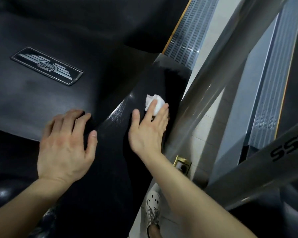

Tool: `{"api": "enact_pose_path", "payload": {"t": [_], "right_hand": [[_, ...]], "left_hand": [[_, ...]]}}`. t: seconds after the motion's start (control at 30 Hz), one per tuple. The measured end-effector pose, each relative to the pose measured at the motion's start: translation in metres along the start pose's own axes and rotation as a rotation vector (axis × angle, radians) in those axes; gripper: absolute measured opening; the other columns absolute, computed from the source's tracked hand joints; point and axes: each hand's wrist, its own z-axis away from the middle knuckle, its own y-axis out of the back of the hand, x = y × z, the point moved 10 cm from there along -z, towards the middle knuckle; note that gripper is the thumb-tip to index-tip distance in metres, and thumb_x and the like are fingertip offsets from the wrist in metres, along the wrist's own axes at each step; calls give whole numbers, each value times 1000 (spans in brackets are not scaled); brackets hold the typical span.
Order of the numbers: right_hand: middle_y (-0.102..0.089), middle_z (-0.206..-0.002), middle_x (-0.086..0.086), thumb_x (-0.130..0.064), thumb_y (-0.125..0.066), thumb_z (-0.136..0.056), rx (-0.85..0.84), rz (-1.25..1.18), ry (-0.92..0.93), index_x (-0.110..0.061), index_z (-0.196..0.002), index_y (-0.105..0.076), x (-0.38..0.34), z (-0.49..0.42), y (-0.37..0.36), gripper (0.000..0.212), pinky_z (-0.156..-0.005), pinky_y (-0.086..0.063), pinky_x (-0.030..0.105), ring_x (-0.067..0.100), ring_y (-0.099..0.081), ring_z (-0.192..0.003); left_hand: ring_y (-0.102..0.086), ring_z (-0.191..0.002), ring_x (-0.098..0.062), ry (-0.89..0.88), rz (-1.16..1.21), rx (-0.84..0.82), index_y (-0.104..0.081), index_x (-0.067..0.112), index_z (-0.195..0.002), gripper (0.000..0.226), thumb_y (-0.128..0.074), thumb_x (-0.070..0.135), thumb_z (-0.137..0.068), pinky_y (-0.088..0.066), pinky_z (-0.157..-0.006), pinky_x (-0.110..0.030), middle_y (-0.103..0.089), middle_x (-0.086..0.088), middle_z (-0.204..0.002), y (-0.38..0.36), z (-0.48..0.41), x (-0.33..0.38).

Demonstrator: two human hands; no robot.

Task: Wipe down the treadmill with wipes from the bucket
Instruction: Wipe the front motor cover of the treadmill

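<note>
The black treadmill [41,93] fills the left and middle of the head view, with a silver winged badge [46,66] on its motor cover. My right hand [148,127] lies flat with straight fingers on the treadmill's dark side rail and presses a white wipe [156,101] against it. The wipe sticks out beyond my fingertips. A wet sheen shows on the rail just left of that hand. My left hand [65,143] rests on the edge of the motor cover, fingers loosely bent over its rim, holding nothing. The bucket is out of view.
A grey metal upright [218,79] runs diagonally just right of my right hand. Another grey frame bar with black lettering [282,152] crosses at the lower right. White floor tiles, a brass floor fitting [181,164] and my white shoe [152,210] show below.
</note>
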Motion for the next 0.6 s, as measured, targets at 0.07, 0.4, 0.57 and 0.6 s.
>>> {"api": "enact_pose_path", "payload": {"t": [0.07, 0.4, 0.57, 0.6], "right_hand": [[-1, -175, 23, -58, -30, -110, 110, 5, -61, -17, -170, -16, 5, -72, 15, 73, -129, 0, 48, 36, -3, -162], [-24, -173, 9, -46, -18, -113, 91, 13, 144, -23, -164, -34, -40, -124, 35, 58, -132, -5, 44, 29, -16, -161], [-19, -176, 7, -47, -20, -112, -104, 118, 504, -24, -166, -32, -60, -82, 24, 60, -133, -6, 38, 25, -11, -163], [-21, -175, 9, -47, -18, -111, -100, 183, 480, -20, -166, -32, -66, -120, 30, 63, -133, -8, 39, 27, -13, -163]], "left_hand": [[-55, -128, -42, -5, 7, 0, -60, 6, -141, 53, -46, 39, -102, -38, -113, -57, -57, -15, -145, 0, 0, 1], [-56, -131, -38, -11, 24, 9, -62, 6, -141, 52, -48, 39, -103, -37, -117, -55, -59, -13, -145, 0, 0, -1], [-54, -138, -34, -11, 35, -4, -62, 6, -141, 50, -45, 34, -103, -35, -119, -54, -58, -13, -147, 2, 0, 1], [-54, -137, -33, -14, 39, 2, -63, 6, -141, 50, -46, 33, -103, -36, -119, -53, -59, -13, -147, 4, 0, 2]]}}
